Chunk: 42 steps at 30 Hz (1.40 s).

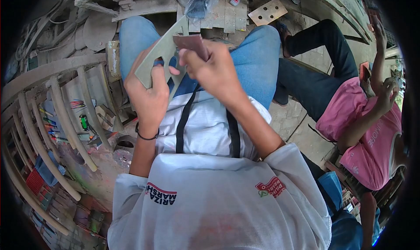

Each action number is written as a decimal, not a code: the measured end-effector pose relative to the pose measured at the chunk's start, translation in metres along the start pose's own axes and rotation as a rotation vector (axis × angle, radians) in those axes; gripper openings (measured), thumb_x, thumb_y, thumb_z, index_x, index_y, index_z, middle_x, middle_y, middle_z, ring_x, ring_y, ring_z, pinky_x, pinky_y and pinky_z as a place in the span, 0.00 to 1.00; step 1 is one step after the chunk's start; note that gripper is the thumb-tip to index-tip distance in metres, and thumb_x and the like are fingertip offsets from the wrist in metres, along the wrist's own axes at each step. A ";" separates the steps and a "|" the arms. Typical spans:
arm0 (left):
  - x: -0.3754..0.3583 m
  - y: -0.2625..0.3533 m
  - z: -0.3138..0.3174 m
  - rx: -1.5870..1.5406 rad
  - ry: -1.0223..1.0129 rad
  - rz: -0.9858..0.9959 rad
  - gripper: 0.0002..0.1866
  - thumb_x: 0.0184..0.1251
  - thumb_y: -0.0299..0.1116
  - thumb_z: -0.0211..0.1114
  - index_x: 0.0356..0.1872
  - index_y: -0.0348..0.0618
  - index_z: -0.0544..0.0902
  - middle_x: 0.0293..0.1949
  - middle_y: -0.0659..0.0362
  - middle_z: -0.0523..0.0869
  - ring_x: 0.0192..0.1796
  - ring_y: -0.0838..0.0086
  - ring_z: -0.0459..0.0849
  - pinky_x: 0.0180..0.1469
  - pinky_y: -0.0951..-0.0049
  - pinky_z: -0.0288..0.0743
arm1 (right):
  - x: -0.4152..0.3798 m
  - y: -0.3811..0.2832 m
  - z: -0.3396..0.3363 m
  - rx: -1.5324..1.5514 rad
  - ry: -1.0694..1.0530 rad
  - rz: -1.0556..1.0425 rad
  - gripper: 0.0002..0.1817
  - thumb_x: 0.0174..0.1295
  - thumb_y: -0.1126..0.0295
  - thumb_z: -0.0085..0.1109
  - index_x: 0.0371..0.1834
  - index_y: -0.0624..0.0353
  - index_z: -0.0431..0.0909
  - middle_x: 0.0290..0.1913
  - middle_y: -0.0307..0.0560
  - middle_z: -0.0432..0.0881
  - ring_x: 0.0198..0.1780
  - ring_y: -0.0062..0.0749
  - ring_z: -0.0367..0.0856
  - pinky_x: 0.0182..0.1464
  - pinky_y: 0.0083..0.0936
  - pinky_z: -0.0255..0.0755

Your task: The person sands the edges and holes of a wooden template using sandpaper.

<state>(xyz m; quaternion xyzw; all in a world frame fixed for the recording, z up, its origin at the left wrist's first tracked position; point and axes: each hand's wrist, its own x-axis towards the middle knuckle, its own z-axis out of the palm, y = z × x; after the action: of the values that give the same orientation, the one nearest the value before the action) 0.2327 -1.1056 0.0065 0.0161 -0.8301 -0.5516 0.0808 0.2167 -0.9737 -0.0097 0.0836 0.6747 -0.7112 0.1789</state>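
Note:
Above my lap, my left hand [151,90] grips a flat pale grey-green panel [158,53] with cut-out openings. The panel is tilted, and some of my fingers pass through an opening. Pinched in my right hand [210,70] is a folded reddish-brown sheet [190,44], which looks like sandpaper. It is close to the panel's right side; whether it touches the panel cannot be made out. My fingertips partly cover both pieces.
A board with dark holes [267,12] lies ahead right, near a small white bottle [236,0] and a clear plastic bag [201,4]. Curved wooden slats [65,114] stand at left. A person in a pink shirt [372,132] sits close at right.

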 end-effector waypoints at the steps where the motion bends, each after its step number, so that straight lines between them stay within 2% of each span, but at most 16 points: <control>1: 0.003 0.001 0.000 0.014 0.019 0.019 0.17 0.59 0.22 0.47 0.45 0.28 0.81 0.33 0.53 0.83 0.26 0.75 0.83 0.31 0.75 0.73 | -0.004 0.000 0.007 -0.069 0.052 -0.111 0.12 0.60 0.78 0.51 0.43 0.71 0.79 0.17 0.44 0.70 0.21 0.17 0.68 0.25 0.24 0.66; 3: 0.005 0.004 -0.002 0.067 0.028 0.040 0.17 0.59 0.21 0.48 0.45 0.28 0.81 0.33 0.53 0.83 0.26 0.75 0.83 0.31 0.75 0.73 | -0.006 0.003 0.011 -0.196 0.090 -0.293 0.15 0.61 0.79 0.49 0.49 0.71 0.78 0.18 0.49 0.69 0.20 0.18 0.67 0.25 0.24 0.66; 5: 0.007 0.003 -0.002 0.117 0.024 0.063 0.17 0.58 0.21 0.48 0.45 0.28 0.81 0.33 0.53 0.83 0.26 0.75 0.83 0.31 0.75 0.73 | 0.003 0.004 0.006 -0.204 0.082 -0.261 0.15 0.60 0.79 0.49 0.49 0.72 0.78 0.18 0.50 0.70 0.20 0.19 0.68 0.25 0.24 0.67; 7: 0.004 0.000 0.001 -0.039 0.002 -0.069 0.18 0.55 0.21 0.49 0.45 0.29 0.81 0.33 0.52 0.83 0.25 0.74 0.82 0.31 0.74 0.73 | 0.001 0.008 0.005 -0.219 0.084 -0.210 0.15 0.60 0.80 0.49 0.49 0.73 0.78 0.19 0.52 0.71 0.20 0.19 0.68 0.26 0.24 0.68; 10: 0.008 0.002 -0.001 0.097 0.022 0.021 0.18 0.55 0.20 0.49 0.45 0.29 0.81 0.34 0.52 0.83 0.25 0.74 0.82 0.31 0.74 0.73 | -0.003 0.013 0.019 -0.178 0.187 -0.398 0.18 0.59 0.79 0.51 0.53 0.64 0.79 0.22 0.44 0.74 0.22 0.17 0.65 0.25 0.21 0.62; 16: 0.003 0.005 0.002 0.000 0.018 -0.036 0.16 0.60 0.22 0.48 0.45 0.27 0.81 0.33 0.53 0.84 0.25 0.76 0.82 0.30 0.75 0.73 | 0.001 0.009 0.010 -0.218 0.155 -0.298 0.18 0.59 0.80 0.52 0.53 0.65 0.78 0.22 0.48 0.72 0.21 0.19 0.64 0.23 0.24 0.61; 18: 0.009 0.007 -0.001 -0.022 0.035 -0.073 0.16 0.61 0.22 0.49 0.44 0.28 0.81 0.31 0.53 0.84 0.25 0.77 0.82 0.29 0.75 0.72 | -0.001 0.010 0.015 -0.292 0.140 -0.397 0.18 0.52 0.84 0.50 0.48 0.73 0.78 0.28 0.63 0.77 0.27 0.46 0.79 0.32 0.31 0.71; 22: 0.007 0.000 -0.002 -0.066 0.073 -0.155 0.13 0.64 0.25 0.50 0.41 0.30 0.82 0.24 0.56 0.84 0.26 0.80 0.81 0.29 0.78 0.70 | 0.001 0.018 0.006 -0.420 0.042 -0.422 0.19 0.53 0.84 0.51 0.50 0.72 0.77 0.31 0.64 0.77 0.30 0.52 0.79 0.35 0.35 0.73; 23: 0.007 0.000 -0.003 -0.068 0.068 -0.156 0.13 0.64 0.25 0.50 0.41 0.30 0.82 0.24 0.56 0.84 0.26 0.80 0.81 0.29 0.78 0.70 | 0.001 0.023 0.005 -0.422 0.046 -0.418 0.19 0.53 0.84 0.51 0.50 0.72 0.77 0.31 0.64 0.77 0.30 0.52 0.79 0.35 0.35 0.73; 25: 0.009 -0.001 -0.013 -0.020 0.003 -0.175 0.11 0.64 0.26 0.53 0.37 0.30 0.83 0.25 0.56 0.85 0.26 0.79 0.80 0.31 0.78 0.71 | -0.002 0.032 0.006 -0.516 0.036 -0.577 0.23 0.54 0.83 0.56 0.56 0.62 0.76 0.28 0.55 0.72 0.25 0.43 0.73 0.30 0.35 0.69; 28: 0.013 -0.006 -0.027 0.041 -0.027 -0.334 0.11 0.63 0.28 0.56 0.33 0.30 0.83 0.27 0.56 0.86 0.28 0.77 0.80 0.34 0.76 0.72 | -0.006 0.032 -0.003 -0.708 -0.059 -0.583 0.25 0.52 0.82 0.58 0.57 0.60 0.75 0.33 0.55 0.73 0.30 0.50 0.75 0.35 0.39 0.71; 32: 0.016 -0.014 -0.040 -0.034 -0.009 -0.322 0.10 0.60 0.29 0.58 0.31 0.29 0.83 0.30 0.53 0.86 0.31 0.75 0.81 0.37 0.75 0.73 | 0.005 0.033 -0.023 -0.815 -0.234 -0.595 0.26 0.51 0.82 0.60 0.57 0.59 0.75 0.36 0.54 0.73 0.32 0.50 0.76 0.37 0.40 0.72; 36: 0.020 -0.012 -0.054 0.095 -0.037 -0.395 0.10 0.59 0.29 0.59 0.33 0.29 0.83 0.31 0.54 0.86 0.34 0.74 0.82 0.39 0.75 0.73 | -0.003 0.037 -0.014 -0.673 -0.228 -0.624 0.29 0.50 0.84 0.59 0.59 0.54 0.75 0.33 0.52 0.71 0.31 0.48 0.75 0.36 0.39 0.72; 38: 0.023 -0.017 -0.060 0.076 -0.158 -0.365 0.11 0.58 0.29 0.59 0.33 0.29 0.83 0.30 0.55 0.85 0.36 0.74 0.82 0.39 0.75 0.73 | 0.002 0.041 -0.024 -0.730 -0.300 -0.665 0.29 0.51 0.85 0.58 0.59 0.53 0.76 0.33 0.51 0.71 0.31 0.46 0.75 0.36 0.39 0.71; 40: 0.028 -0.025 -0.059 0.025 -0.205 -0.424 0.10 0.57 0.29 0.60 0.32 0.30 0.82 0.29 0.56 0.84 0.36 0.74 0.82 0.39 0.75 0.73 | 0.012 0.043 -0.028 -0.795 -0.352 -0.647 0.29 0.51 0.82 0.59 0.59 0.51 0.76 0.33 0.49 0.71 0.31 0.44 0.75 0.35 0.38 0.71; 42: 0.039 -0.031 -0.058 -0.036 -0.251 -0.476 0.10 0.56 0.30 0.60 0.31 0.30 0.82 0.28 0.57 0.84 0.36 0.74 0.82 0.39 0.76 0.73 | 0.021 0.046 -0.028 -0.857 -0.363 -0.791 0.27 0.52 0.78 0.61 0.59 0.48 0.76 0.33 0.48 0.71 0.32 0.43 0.76 0.34 0.37 0.72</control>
<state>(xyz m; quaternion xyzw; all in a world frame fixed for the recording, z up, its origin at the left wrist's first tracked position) 0.2013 -1.1751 0.0040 0.1410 -0.7965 -0.5673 -0.1544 0.2105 -0.9502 -0.0626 -0.3753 0.8394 -0.3918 0.0311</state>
